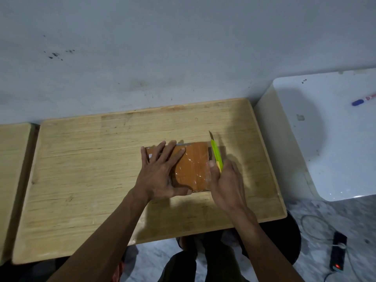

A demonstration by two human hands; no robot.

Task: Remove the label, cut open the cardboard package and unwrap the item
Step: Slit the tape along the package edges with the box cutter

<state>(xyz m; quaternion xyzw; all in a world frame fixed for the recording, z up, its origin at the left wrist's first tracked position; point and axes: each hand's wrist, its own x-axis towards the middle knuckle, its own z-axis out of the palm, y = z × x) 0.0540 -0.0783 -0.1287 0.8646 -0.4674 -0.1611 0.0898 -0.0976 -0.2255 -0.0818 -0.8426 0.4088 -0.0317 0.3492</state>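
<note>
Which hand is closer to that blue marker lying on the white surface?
Right. The right hand, gripping the green cutter, sits nearer the marker; the left hand presses the package farther away.

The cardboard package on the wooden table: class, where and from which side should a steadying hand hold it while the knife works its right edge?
Press flat on the left half of the cardboard package, coming from the left, as the left hand does. Its broad, flat top suits spread fingers, well away from the green knife in the right hand.

A taped cardboard package is pressed flat on a wooden table by the left hand. A green utility knife is gripped by the right hand along its right edge.
</note>
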